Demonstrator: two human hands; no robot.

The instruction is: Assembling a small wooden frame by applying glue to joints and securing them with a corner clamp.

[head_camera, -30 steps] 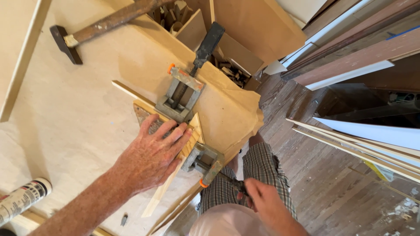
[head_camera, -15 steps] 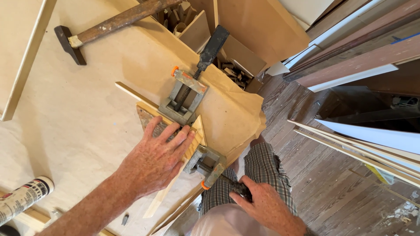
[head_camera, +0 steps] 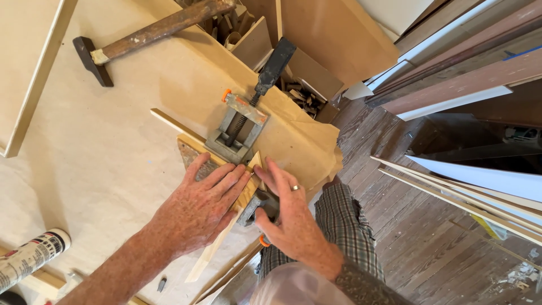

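I see a table point(head_camera: 101, 169) covered with tan kraft paper, creased and hanging loose at its 3 o'clock edge; past that edge lies a dark, worn plank floor point(head_camera: 429, 248). Long boards and white trim lengths point(head_camera: 463, 192) lean or lie stacked from 1 to 4 o'clock. An open box of wood offcuts point(head_camera: 299, 93) sits at 12 o'clock.

A grey metal corner clamp point(head_camera: 237, 133) with orange fittings and a black screw handle lies near centre, gripping pale wood strips point(head_camera: 217, 248) that meet at an angle (the joint itself is mostly hidden by fingers). A hammer point(head_camera: 152, 34) with a rough wooden handle and dark head lies at 11 o'clock, well apart. A caulk tube point(head_camera: 31, 257) lies at 8 o'clock.

Left hand point(head_camera: 197, 209): flat, palm down, fingers spread, pressing on the strips just beside the clamp, not gripping. Right hand point(head_camera: 291, 220): ring on one finger, fingers extended onto the strip corner, thumb curled round the clamp's second grey jaw point(head_camera: 254, 206); a loose grasp, not clenched.
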